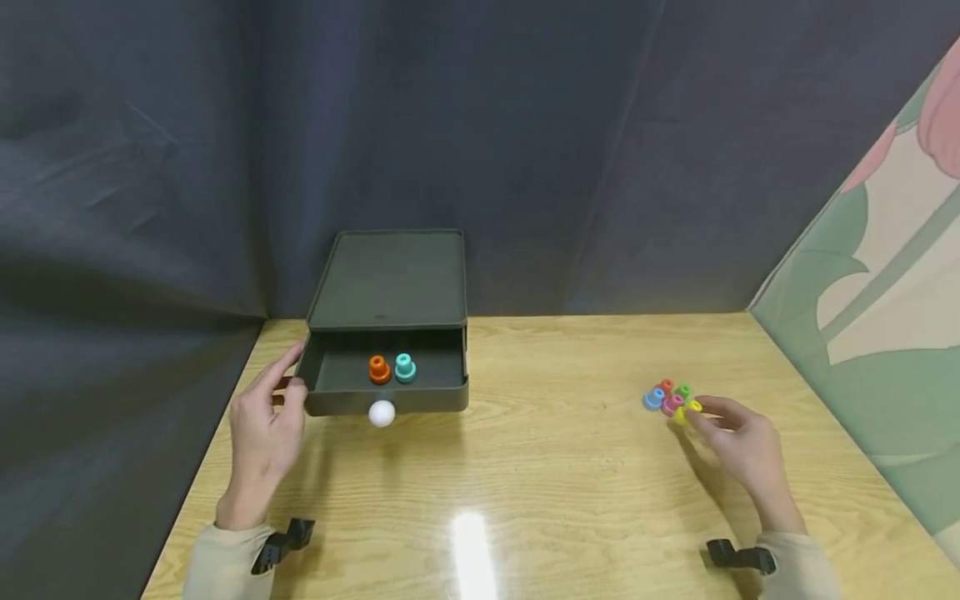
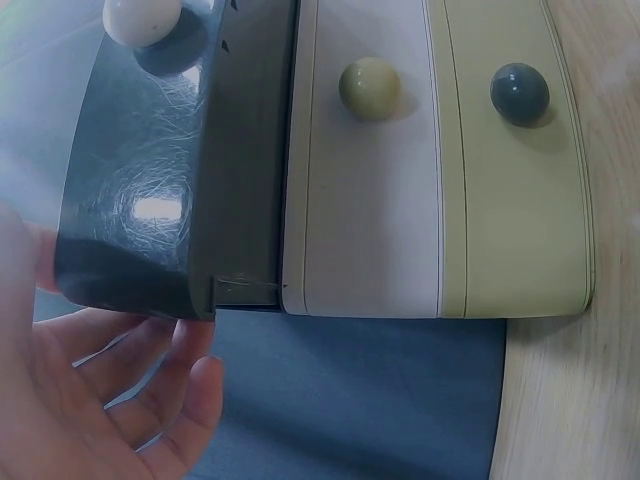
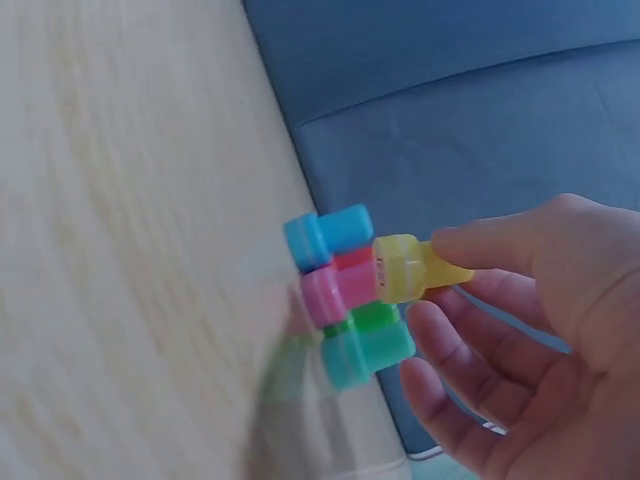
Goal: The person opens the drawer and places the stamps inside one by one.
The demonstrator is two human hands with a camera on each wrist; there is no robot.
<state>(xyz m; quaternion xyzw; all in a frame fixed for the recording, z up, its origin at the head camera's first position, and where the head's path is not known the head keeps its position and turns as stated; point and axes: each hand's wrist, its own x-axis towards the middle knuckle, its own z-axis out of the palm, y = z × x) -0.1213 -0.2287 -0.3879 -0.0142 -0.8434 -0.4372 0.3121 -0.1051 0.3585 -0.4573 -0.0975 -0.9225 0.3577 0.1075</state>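
In the head view, my left hand [image 1: 266, 421] is beside the left wall of a pulled-out dark grey drawer [image 1: 427, 402], with its fingers touching that side near the front corner. An orange stepped peg [image 1: 379, 371] and a turquoise one [image 1: 405, 368] stand inside. At the right, my right hand [image 1: 738, 433] pinches a yellow stepped peg [image 3: 400, 268] between thumb and fingertips. Close by it on the table are a blue peg [image 3: 328, 237], a pink peg [image 3: 338, 293], a red peg [image 1: 667, 386], a green peg [image 3: 376, 317] and a teal peg [image 3: 368, 355].
The drawer belongs to a small chest with a dark top [image 1: 397, 279] and a white knob [image 1: 382, 413]. Below are a pale drawer [image 2: 370, 220] and a yellowish one [image 2: 515, 220]. Dark cloth [image 1: 525, 167] hangs behind the wooden table [image 1: 555, 467]; a flowered panel [image 1: 885, 333] stands right.
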